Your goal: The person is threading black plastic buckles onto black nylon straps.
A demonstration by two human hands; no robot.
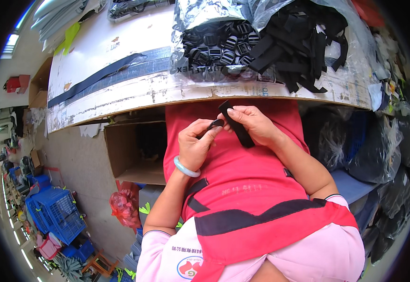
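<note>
Black strap (237,124) in right hand (254,123) grip, buckle (214,124) in left hand (194,145).

A matt black woven webbing strap (235,123) and a glossy black plastic buckle (214,124) are seen; the white painted wooden tabletop (120,94) is worn rough.

Bright, even daylight; glare on the plastic bags (205,11); sharp centre, strong fisheye bending and dark vignette at the rim

Head-worn fisheye looks steeply down, close over the worktable (120,101).
</note>
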